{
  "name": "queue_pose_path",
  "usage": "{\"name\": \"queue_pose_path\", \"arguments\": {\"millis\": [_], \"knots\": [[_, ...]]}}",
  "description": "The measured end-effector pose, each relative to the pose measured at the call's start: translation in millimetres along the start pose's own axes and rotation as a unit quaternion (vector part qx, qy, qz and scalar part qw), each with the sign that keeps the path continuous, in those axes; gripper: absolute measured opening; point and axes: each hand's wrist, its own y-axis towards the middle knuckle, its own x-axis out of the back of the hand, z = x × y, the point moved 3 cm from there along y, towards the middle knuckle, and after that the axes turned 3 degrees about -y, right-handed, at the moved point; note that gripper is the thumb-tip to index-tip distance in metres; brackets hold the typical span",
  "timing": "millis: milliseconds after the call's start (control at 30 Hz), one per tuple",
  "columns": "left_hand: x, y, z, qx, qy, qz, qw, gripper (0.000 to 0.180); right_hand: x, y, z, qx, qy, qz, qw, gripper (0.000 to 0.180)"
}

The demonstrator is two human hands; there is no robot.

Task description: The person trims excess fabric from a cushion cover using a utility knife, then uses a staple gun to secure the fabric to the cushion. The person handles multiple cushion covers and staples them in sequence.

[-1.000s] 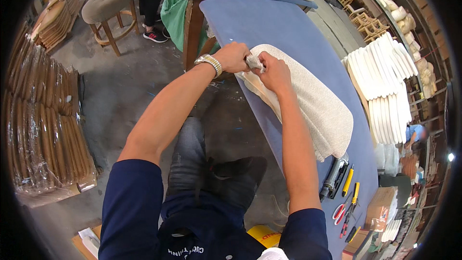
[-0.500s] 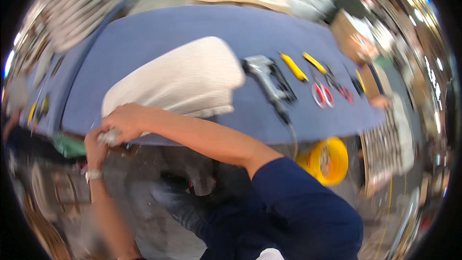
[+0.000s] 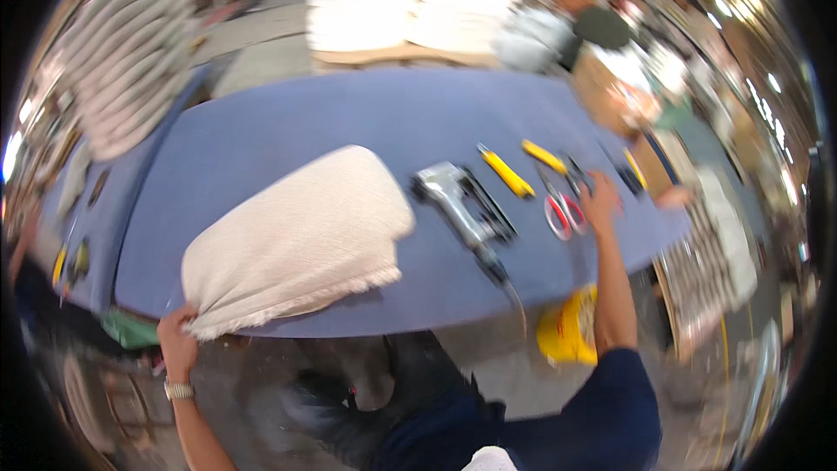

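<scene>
Blue worktable [image 3: 418, 113] with a cream fabric-covered piece [image 3: 296, 235] at its near left edge.
The left hand [image 3: 180, 331] pinches the piece's corner; the right hand [image 3: 602, 205] reaches onto a dark plier-like tool [image 3: 575, 176], grip unclear. Apparently a tool-fetching step, calling for a secure grasp.

1. We see cream woven cloth [image 3: 296, 231] with a matt, slightly rough face and a loose, thready fringe.
2. Beneath it we find the table's blue covering [image 3: 323, 113], smooth, matt and cloth-like.
3. We make out a staple gun [image 3: 455, 201] in silvery, shiny metal.
4. We note smooth yellow plastic on the cutter knife [image 3: 507, 173], and glossy red-and-white plastic on the handles of the scissors [image 3: 558, 218].
5. We see a glossy yellow plastic bucket [image 3: 558, 331] and a shiny metal wristwatch [image 3: 180, 391].
</scene>
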Motion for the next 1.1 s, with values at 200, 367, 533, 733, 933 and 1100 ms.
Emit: {"name": "queue_pose_path", "arguments": {"millis": [200, 367, 533, 733, 933, 1100], "knots": [[-35, 32, -35, 0.047, 0.028, 0.070, 0.996, 0.041, -83, 71, -33, 0.122, -0.044, 0.186, 0.974, 0.037], [-22, 23, -48, 0.094, 0.026, 0.057, 0.994, 0.037, -121, 148, -18, 0.160, -0.131, 0.210, 0.956, 0.042], [-27, 21, -36, 0.019, 0.083, 0.040, 0.996, 0.035, 27, 198, 132, 0.208, 0.092, 0.032, 0.973, 0.061], [-19, 21, -35, 0.084, 0.017, 0.061, 0.994, 0.034, 139, 56, 433, 0.210, 0.800, 0.243, 0.506, 0.030], [-24, 32, -49, 0.090, -0.012, 0.047, 0.995, 0.032, 126, -117, 632, 0.104, 0.819, 0.388, 0.409, 0.022], [-21, 26, -48, 0.104, -0.050, 0.036, 0.993, 0.024, 105, -130, 671, 0.166, 0.808, 0.339, 0.451, 0.025]]}}
